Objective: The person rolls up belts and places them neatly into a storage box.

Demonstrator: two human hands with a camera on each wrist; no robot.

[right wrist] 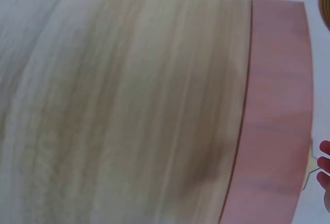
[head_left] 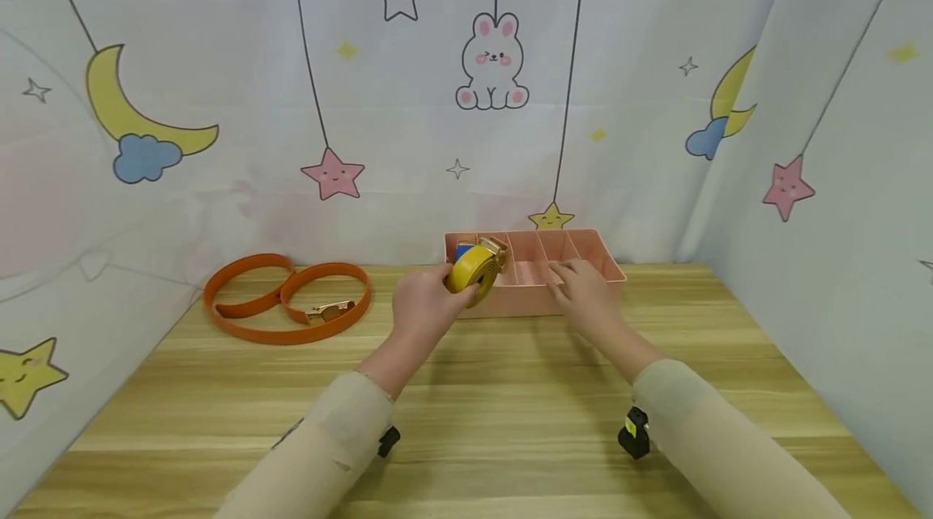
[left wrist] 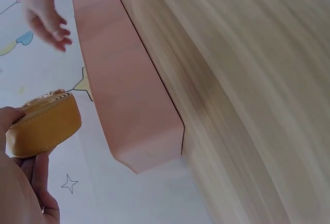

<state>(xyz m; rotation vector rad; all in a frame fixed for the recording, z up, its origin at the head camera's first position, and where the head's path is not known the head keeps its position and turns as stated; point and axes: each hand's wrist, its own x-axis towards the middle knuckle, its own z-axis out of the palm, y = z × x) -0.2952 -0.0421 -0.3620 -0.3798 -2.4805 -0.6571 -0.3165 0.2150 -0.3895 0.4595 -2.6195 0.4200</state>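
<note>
In the head view my left hand (head_left: 426, 300) grips a rolled-up yellow belt (head_left: 472, 270) between thumb and fingers, its gold buckle on top. The roll is over the left end of a pink divided box (head_left: 510, 305). A blue item (head_left: 464, 247) is partly visible in the leftmost compartment behind the roll. The left wrist view shows the belt's coiled layers, with the belt (left wrist: 49, 128) above the level of the box rim. My right hand (head_left: 586, 296) holds nothing; its loosely bent fingers are over the front rim, right of the box's middle.
An orange belt (head_left: 291, 336) with a metal buckle lies in loose loops on the wooden table (head_left: 510, 438), left of the box. A cloth backdrop (head_left: 408, 114) printed with stars, moons and rabbits stands behind the box and along both sides.
</note>
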